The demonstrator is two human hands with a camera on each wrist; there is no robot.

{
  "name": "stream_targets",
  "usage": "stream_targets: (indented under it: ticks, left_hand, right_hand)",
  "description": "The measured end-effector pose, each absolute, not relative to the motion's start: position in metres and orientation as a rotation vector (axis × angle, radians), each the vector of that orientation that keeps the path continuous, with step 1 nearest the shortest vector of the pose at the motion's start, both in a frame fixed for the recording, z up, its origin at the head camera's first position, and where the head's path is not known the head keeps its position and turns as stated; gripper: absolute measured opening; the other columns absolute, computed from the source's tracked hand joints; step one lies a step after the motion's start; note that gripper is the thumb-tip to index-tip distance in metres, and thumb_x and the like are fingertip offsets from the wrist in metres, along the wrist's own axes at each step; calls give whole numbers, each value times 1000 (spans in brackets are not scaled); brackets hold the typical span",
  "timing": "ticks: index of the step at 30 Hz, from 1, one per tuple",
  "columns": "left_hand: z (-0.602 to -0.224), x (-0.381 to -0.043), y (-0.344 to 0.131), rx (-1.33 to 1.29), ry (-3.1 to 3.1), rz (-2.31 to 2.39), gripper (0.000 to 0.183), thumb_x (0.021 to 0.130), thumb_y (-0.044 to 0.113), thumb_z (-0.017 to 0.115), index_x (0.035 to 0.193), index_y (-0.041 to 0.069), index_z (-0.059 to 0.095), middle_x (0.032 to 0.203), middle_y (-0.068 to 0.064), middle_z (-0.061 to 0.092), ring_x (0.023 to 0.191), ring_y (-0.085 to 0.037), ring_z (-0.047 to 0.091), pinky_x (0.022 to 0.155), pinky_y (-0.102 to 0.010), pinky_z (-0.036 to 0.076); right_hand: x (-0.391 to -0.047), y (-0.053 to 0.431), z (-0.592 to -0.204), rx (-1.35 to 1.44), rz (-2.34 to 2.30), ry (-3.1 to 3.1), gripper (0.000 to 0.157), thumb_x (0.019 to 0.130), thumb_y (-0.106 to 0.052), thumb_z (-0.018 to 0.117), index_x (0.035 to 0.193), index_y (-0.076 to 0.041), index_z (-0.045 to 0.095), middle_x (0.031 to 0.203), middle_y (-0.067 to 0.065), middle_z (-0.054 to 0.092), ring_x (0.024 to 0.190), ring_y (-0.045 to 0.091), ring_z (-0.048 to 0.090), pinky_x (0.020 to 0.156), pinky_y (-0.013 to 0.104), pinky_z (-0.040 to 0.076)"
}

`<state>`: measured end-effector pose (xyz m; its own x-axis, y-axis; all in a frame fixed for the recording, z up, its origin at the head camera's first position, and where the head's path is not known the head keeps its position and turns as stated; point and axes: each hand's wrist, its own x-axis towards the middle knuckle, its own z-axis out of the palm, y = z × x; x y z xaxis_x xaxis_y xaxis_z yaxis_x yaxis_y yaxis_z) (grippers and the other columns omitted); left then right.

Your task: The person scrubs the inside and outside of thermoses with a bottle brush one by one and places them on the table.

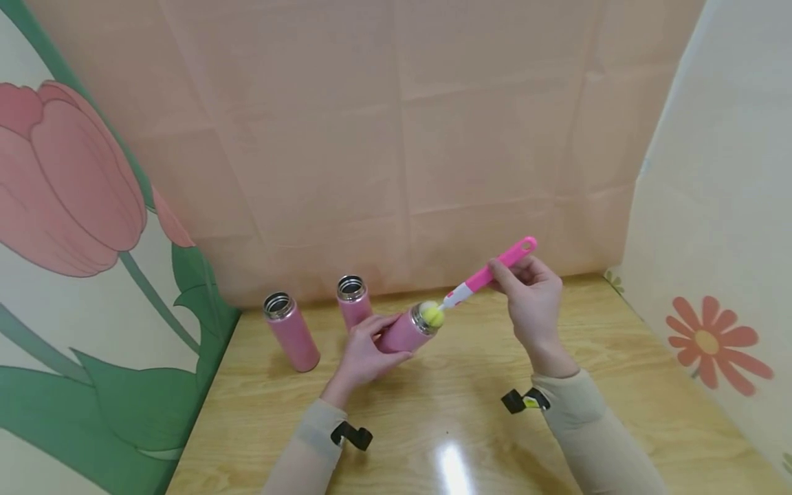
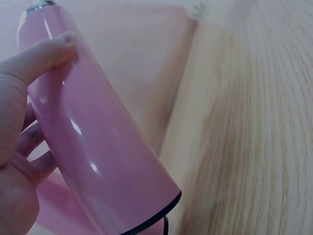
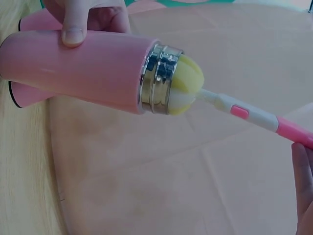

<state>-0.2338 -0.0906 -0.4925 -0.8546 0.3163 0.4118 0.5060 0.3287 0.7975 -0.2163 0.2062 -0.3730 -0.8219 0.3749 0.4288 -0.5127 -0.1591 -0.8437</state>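
Observation:
My left hand (image 1: 365, 350) grips a pink metal bottle (image 1: 405, 335), tilted with its steel mouth toward the right. In the left wrist view the thumb lies along the bottle's (image 2: 98, 127) side, with the fingers curled behind it. My right hand (image 1: 533, 302) pinches the pink handle of a sponge bottle brush (image 1: 495, 269). The yellow and white sponge head (image 3: 187, 81) sits at the bottle's mouth, partly inside the steel rim. How far it reaches in is hidden.
Two more pink bottles without lids stand on the wooden table (image 1: 433, 412): one at the left (image 1: 293, 337), another (image 1: 354, 302) just behind my left hand. A peach cloth backdrop (image 1: 396, 151) rises at the table's back edge, and flower-printed panels stand on both sides.

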Motion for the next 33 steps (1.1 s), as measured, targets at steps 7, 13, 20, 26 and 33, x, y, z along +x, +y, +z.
stream_targets:
  ticks: [7,13,20,26,33]
  left_hand:
    - [-489,-232,-86,-712,-2400,-1491,71,78,31,99,142,23,70,133,6,69,120,-19,65,101,-51,57]
    - [-490,-231,-83,-691,-2404,-1499,71,78,30,100,142,24,69,132,6,69,120,-18,65,101,-50,58]
    - [-492,-230,-86,-669,-2400,-1588,72,76,29,101,141,24,70,133,7,68,120,-18,65,102,-51,57]
    - [-492,-231,-88,-686,-2385,-1628,72,76,30,101,141,25,70,131,7,69,119,-18,66,101,-52,58]
    - [-492,-231,-89,-694,-2382,-1664,72,75,29,101,140,26,71,131,8,69,119,-18,66,100,-52,58]
  right_hand:
    - [-212,201,-370,177,1959,-1558,23,92,-8,86,91,6,66,83,14,67,71,18,69,68,35,64]
    - [-210,199,-368,233,1962,-1593,22,93,-6,84,94,7,66,87,16,70,76,20,73,71,37,65]
    - [-212,199,-369,331,1971,-1680,15,95,1,80,102,9,69,87,13,73,78,18,73,77,37,65]
    - [-214,199,-371,401,2006,-1706,12,96,4,77,102,10,69,88,10,75,80,16,72,81,36,64]
    - [-215,198,-377,488,2036,-1737,8,99,5,72,106,9,69,96,8,79,88,18,75,84,33,63]
